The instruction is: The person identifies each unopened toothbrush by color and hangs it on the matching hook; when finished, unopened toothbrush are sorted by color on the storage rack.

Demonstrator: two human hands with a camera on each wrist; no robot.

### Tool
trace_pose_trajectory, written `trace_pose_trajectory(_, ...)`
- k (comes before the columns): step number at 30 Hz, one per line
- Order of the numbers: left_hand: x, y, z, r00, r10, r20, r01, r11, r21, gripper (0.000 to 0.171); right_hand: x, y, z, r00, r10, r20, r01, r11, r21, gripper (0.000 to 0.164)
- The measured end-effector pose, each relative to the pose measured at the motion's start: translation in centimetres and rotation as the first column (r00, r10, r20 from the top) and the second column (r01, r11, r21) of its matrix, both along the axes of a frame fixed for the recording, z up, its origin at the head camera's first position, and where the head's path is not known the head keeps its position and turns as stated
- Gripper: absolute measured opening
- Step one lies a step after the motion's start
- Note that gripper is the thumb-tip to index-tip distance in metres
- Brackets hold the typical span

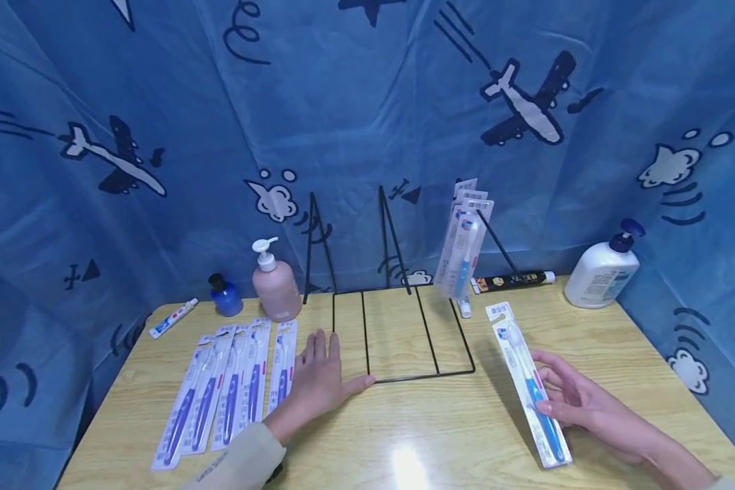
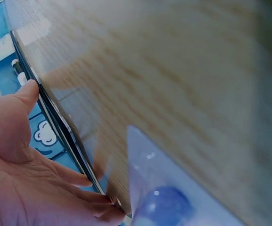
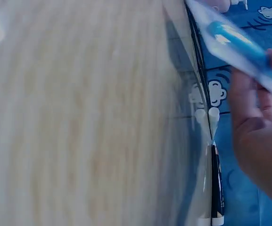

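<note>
My right hand pinches a packaged blue toothbrush between thumb and fingers, tilted above the table's right side. The same toothbrush pack shows at the upper right of the right wrist view. My left hand lies with fingers spread at the left side of a black wire rack, its thumb at the front bar. Several blue toothbrush packs hang from the rack's right prong. Left of my left hand lie several packaged purple toothbrushes; one pack's corner appears in the left wrist view.
At the back left are a pink pump bottle, a small blue bottle and a toothpaste tube. A black toothpaste tube and a white pump bottle are at the back right. A blue curtain encloses the table.
</note>
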State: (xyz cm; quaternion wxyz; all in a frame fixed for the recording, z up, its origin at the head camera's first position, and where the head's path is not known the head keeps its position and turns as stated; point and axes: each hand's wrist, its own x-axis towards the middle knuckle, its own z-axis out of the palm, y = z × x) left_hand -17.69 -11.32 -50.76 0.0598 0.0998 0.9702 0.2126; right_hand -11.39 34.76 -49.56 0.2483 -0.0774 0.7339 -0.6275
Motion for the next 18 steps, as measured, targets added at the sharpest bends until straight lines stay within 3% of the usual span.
trace_pose_trajectory(5, 0.1, -0.1, 0.1, 1.000, -0.007, -0.017, 0.007, 1.000, -0.005, 0.113, 0.6, -0.7, 1.3, 0.986, -0.012, -0.169, -0.016, 0.987, -0.160, 0.067)
trace_pose_trajectory(9, 0.0, -0.1, 0.0, 1.000, -0.007, -0.025, 0.006, 1.000, -0.014, 0.114, 0.3, -1.0, 3.1, 0.956, 0.009, -0.293, -0.109, 0.939, -0.326, 0.073)
trace_pose_trajectory(13, 0.0, -0.1, -0.1, 1.000, -0.008, -0.030, 0.008, 1.000, -0.006, 0.115, 0.3, -1.2, 4.8, 0.919, -0.003, -0.394, -0.159, 0.911, -0.380, 0.079)
trace_pose_trajectory(18, -0.3, -0.4, -0.6, 1.000, -0.013, -0.019, 0.013, 1.000, 0.004, 0.117, 0.7, -1.6, 5.4, 0.876, -0.002, -0.482, -0.183, 0.924, -0.335, 0.083)
